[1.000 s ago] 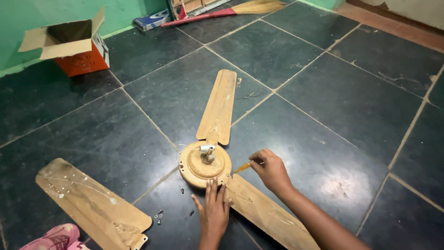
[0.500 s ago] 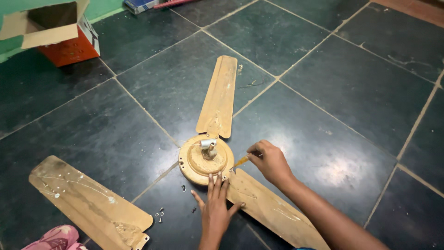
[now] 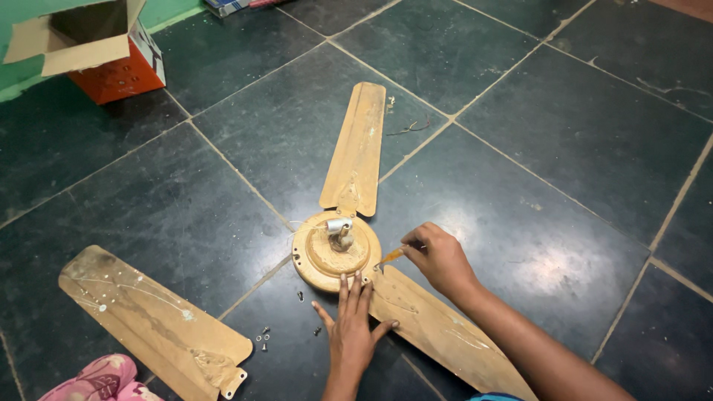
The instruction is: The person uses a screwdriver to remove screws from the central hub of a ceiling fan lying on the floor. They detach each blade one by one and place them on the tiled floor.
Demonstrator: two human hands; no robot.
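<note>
On a dark tiled floor (image 3: 535, 96), my fan hub (image 3: 336, 252) lies with one blade (image 3: 355, 148) pointing away from me and a second blade (image 3: 438, 334) running toward my right knee. My right hand (image 3: 440, 258) is closed round a screwdriver (image 3: 391, 256), its tip set at the joint where that second blade meets the hub. My left hand (image 3: 350, 327) lies flat and open, fingers spread, pinning the blade root and touching the hub rim; the two hands sit close but apart.

I judge the step in hand to be working a screw at this blade's mount. A third blade (image 3: 148, 323) lies loose to my left, well apart from the hub, with small screws (image 3: 261, 340) scattered on the floor between it and my left hand. The next move, as I read it, calls for a steady turn of the driver with the left palm holding the blade from swinging, and care that a freed screw does not roll off along a grout line.

Room is generous: bare tiles stretch right and beyond the far blade. To the left, the loose blade and a pink shoe (image 3: 96, 380) crowd the near corner; an open box (image 3: 96, 52) stands by the green wall, far off.
</note>
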